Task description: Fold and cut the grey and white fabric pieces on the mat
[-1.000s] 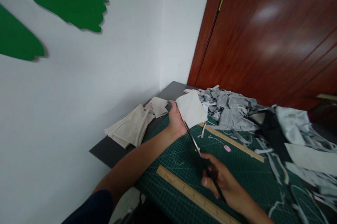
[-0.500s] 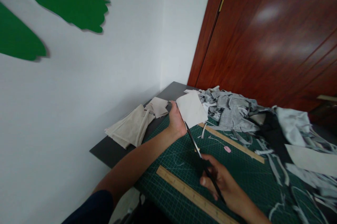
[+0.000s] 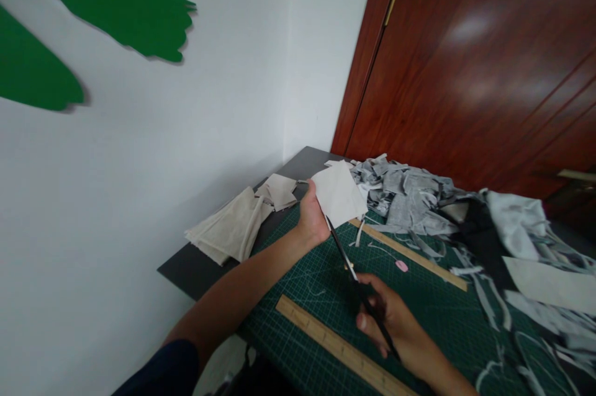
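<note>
My left hand (image 3: 313, 215) is closed on the left edge of an off-white piece of fabric (image 3: 341, 193), held up over the far part of the table. In my right hand (image 3: 388, 315) are scissors (image 3: 352, 273) with dark handles, gripped near the lower middle of the view. Their blades point up and left, and the tip touches the fabric's lower left edge beside my left palm. Whether the blades are parted cannot be made out. Below both hands lies a green cutting mat (image 3: 298, 334).
Two wooden rulers, a near one (image 3: 342, 349) and a far one (image 3: 414, 256), lie on the mat. Folded cream cloth (image 3: 233, 222) rests at the left edge. Grey fabric scraps (image 3: 414, 197) heap along the back and right. A pink tag (image 3: 401, 266) lies between.
Almost nothing differs. My right hand and the scissors have shifted very slightly; the fabric stays in my left hand.
</note>
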{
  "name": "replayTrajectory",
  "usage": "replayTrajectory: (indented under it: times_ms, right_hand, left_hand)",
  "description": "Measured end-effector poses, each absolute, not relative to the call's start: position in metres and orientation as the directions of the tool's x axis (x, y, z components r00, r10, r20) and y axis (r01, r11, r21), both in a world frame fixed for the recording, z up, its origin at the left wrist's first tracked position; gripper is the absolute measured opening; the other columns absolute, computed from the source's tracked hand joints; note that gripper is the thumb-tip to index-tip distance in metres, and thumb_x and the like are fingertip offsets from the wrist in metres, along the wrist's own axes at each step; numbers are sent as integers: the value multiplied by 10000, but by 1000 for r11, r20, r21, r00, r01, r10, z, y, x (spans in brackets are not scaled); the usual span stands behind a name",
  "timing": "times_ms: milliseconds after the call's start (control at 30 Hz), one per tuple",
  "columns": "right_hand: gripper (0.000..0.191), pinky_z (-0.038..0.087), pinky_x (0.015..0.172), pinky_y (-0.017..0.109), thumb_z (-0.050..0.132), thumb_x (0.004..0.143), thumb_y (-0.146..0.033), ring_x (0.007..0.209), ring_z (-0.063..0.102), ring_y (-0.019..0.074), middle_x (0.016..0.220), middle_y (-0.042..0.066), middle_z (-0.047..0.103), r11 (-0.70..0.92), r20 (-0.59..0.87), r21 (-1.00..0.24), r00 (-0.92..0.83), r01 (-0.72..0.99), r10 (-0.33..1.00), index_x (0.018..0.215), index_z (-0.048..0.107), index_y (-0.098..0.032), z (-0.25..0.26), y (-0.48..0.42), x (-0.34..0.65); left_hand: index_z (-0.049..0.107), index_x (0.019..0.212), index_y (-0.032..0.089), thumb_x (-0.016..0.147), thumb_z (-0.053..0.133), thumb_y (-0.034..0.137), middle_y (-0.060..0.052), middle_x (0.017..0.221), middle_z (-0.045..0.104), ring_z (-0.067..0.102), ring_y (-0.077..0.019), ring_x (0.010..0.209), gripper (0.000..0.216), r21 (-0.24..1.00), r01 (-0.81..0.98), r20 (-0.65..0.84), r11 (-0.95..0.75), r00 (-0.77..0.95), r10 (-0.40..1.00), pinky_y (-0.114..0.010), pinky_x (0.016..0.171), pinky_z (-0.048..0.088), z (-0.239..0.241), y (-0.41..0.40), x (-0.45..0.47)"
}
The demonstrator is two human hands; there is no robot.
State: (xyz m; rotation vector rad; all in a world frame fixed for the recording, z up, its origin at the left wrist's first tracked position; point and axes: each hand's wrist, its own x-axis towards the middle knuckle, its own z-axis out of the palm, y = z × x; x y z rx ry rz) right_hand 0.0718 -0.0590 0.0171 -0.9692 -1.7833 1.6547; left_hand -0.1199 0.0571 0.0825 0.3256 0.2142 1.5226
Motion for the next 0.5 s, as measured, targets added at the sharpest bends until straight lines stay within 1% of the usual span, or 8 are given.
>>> replayTrajectory:
  times_ms: [100,167,333,433,500]
  right_hand:
    - [770,292,361,180,739,745,-754,422,314,59,629,-99,455,11,-97,-985,-607,171,789,1236,494,-213,18,-59,73]
    - [805,285,382,188,704,741,-795,451,312,67,652,-85,459,35,-83,-983,-599,183,796,1247,490,-207,19,-59,73]
    - [770,264,454,212,620,787,-825,511,302,88,651,-83,400,113,1,-982,-601,149,799,1226,506,-202,18,-58,72]
    - [762,272,459,215,619,798,-814,522,304,92,664,-80,404,117,6,-983,-607,143,794,1241,492,-207,17,-57,74]
    - [743,278,446,211,621,808,-804,514,310,90,673,-79,411,97,-17,-984,-618,150,786,1239,484,-215,17,-57,76]
  left_hand:
    - [612,1380,168,1006,409,553,-150,1258,733,681,-382,1180,573,339,-940,48,35,54,997,-560,1057,497,83,57,-120]
    - [603,1387,158,1010,406,546,-151,1253,735,686,-375,1173,576,338,-940,40,41,58,998,-553,1059,499,83,56,-119]
    - [585,1404,143,1015,406,534,-152,1232,744,708,-358,1137,580,345,-937,16,59,69,998,-540,1049,511,82,55,-117]
    - [580,1414,145,1014,404,544,-154,1231,744,714,-356,1125,592,342,-937,18,74,85,996,-538,1050,512,81,55,-116]
    - [578,1417,144,1013,400,554,-155,1234,743,714,-358,1124,603,342,-937,14,76,86,996,-540,1048,514,81,55,-116]
